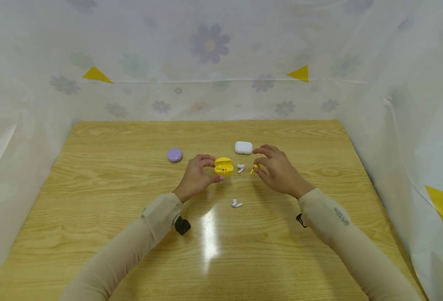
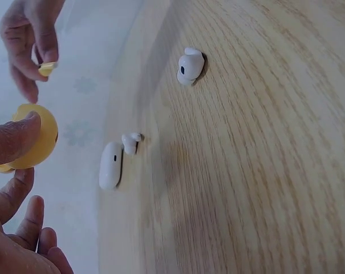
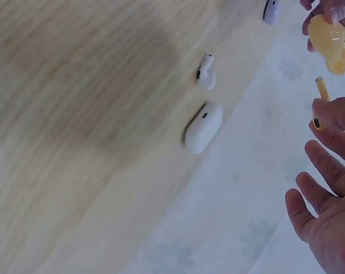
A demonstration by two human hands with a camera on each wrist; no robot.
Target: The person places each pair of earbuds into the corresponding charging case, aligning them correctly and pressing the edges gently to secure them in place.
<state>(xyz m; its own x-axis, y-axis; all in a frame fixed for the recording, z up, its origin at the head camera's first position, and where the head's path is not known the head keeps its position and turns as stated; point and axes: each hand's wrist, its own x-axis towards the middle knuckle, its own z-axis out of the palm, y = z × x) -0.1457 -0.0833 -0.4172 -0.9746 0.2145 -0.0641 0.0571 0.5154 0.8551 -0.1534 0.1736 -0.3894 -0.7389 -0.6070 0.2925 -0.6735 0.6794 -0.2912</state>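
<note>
My left hand (image 1: 198, 173) grips a yellow earbud case (image 1: 224, 169) between thumb and fingers, its lid raised. In the left wrist view the thumb presses on the rounded side of the case (image 2: 44, 140). Off to the right, my right hand (image 1: 279, 170) pinches a yellow earbud (image 1: 254, 168) by thumb and index finger, the other fingers spread. The earbud's stem (image 3: 322, 88) points toward the case in the right wrist view, a small gap apart from it. Between the hands, a white earbud (image 1: 240, 168) lies on the table. Another white earbud (image 1: 236, 203) lies nearer to me.
A white earbud case (image 1: 243, 147), closed, stands behind the earbuds, close to the right fingertips. To the left of my left hand lies a round purple case (image 1: 174, 155). The wooden table (image 1: 104, 196) is enclosed by flower-printed sheeting (image 1: 210, 100) at the back and sides.
</note>
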